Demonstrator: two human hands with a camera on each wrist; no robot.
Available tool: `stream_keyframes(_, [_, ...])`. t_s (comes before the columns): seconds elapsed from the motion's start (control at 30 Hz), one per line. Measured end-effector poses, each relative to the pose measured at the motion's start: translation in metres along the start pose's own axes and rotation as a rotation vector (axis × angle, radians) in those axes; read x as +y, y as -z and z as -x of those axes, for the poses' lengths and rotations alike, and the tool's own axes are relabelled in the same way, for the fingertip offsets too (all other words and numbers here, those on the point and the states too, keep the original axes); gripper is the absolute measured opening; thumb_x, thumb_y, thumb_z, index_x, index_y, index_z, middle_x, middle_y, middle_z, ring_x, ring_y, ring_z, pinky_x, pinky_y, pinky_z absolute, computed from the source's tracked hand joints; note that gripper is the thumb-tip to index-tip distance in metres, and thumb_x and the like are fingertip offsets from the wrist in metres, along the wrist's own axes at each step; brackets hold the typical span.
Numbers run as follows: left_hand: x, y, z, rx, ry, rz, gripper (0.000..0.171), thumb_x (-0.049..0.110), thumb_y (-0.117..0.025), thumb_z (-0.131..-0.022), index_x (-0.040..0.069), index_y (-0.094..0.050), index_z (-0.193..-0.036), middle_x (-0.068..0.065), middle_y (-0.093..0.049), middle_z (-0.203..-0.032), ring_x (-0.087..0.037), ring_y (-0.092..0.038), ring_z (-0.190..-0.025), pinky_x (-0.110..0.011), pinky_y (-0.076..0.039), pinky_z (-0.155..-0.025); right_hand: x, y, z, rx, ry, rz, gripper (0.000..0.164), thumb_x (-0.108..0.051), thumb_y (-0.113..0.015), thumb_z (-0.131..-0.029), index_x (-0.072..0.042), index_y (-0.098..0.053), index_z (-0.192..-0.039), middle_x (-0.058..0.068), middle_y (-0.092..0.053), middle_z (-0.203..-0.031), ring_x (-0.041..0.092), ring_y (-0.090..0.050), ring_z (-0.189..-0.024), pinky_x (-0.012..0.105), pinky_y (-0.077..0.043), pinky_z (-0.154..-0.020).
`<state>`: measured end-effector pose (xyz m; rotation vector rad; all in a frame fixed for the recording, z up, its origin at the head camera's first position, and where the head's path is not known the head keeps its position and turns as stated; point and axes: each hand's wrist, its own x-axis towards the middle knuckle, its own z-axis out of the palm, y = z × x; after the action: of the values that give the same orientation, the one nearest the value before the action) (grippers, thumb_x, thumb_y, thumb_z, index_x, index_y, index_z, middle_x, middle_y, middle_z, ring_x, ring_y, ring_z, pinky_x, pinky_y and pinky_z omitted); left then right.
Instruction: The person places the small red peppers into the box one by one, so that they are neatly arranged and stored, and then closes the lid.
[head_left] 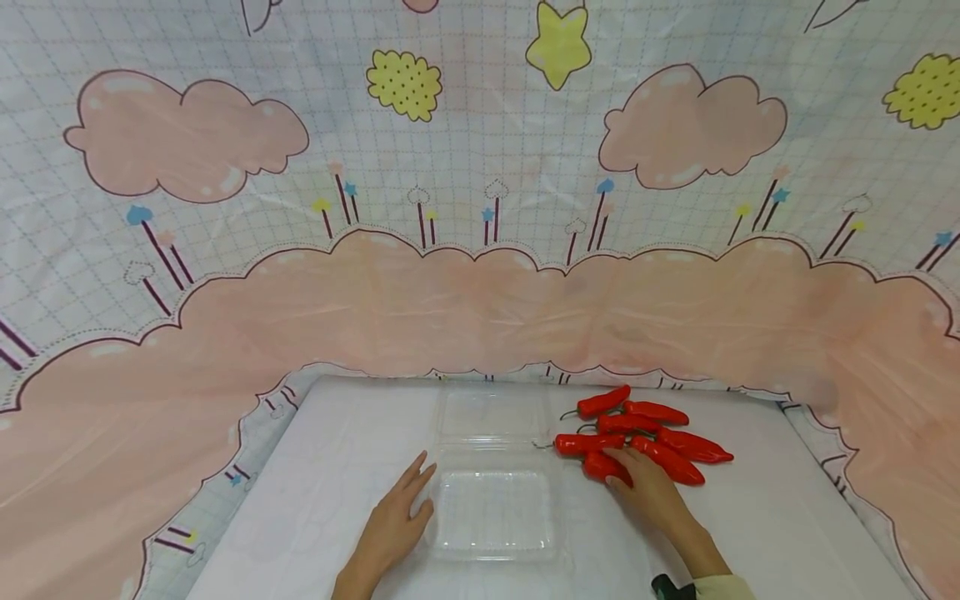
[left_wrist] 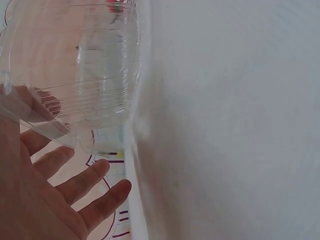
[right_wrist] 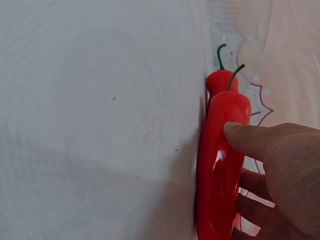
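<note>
A clear plastic clamshell box lies opened out at the middle of the white table, its lid folded back away from me. My left hand is at the box's left side, fingers spread and fairly straight; the left wrist view shows its fingertips right by the clear wall. On the right, my right hand grips the nearest red chili pepper, thumb on one side and fingers on the other. That pepper lies at the near edge of a group of several glossy red chili peppers with thin green stems.
The white-covered table ends at the back against a hanging printed cloth with pink clouds. A dark green object shows at the right wrist, beside a pale sleeve. More chili peppers lie behind the gripped one.
</note>
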<state>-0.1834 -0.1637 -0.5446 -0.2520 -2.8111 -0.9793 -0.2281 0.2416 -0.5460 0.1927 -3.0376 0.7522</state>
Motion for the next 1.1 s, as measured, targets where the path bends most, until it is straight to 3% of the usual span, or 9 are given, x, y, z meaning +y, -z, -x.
stream_keyframes(0.6, [-0.003, 0.000, -0.002, -0.008, -0.002, 0.000, 0.050, 0.016, -0.061, -0.093, 0.015, -0.053, -0.142, -0.001, -0.038, -0.158, -0.036, -0.054, -0.131, -0.058, -0.045, -0.103, -0.001, 0.003, 0.004, 0.019, 0.011, -0.030, 0.051, -0.027, -0.077, -0.084, -0.018, -0.062, -0.132, 0.005, -0.064, -0.127, 0.030, -0.058, -0.121, 0.055, -0.050, -0.099])
stream_keyframes(0.83, [-0.001, 0.002, -0.002, 0.000, -0.024, 0.015, 0.050, 0.015, -0.061, -0.092, 0.014, -0.054, -0.141, -0.003, -0.039, -0.158, -0.036, -0.055, -0.129, -0.059, -0.047, -0.100, -0.004, 0.015, 0.010, 0.065, 0.021, -0.043, 0.051, -0.027, -0.077, -0.084, -0.019, -0.062, -0.132, 0.005, -0.064, -0.126, 0.028, -0.058, -0.119, 0.054, -0.051, -0.099])
stream_keyframes(1.1, [-0.003, 0.000, -0.002, 0.010, -0.031, 0.000, 0.050, 0.014, -0.063, -0.090, 0.013, -0.056, -0.140, -0.004, -0.041, -0.156, -0.035, -0.056, -0.129, -0.058, -0.047, -0.100, -0.010, 0.022, 0.015, 0.139, 0.090, -0.023, 0.049, -0.021, -0.078, -0.083, -0.016, -0.064, -0.129, 0.006, -0.066, -0.119, 0.027, -0.062, -0.110, 0.051, -0.055, -0.094])
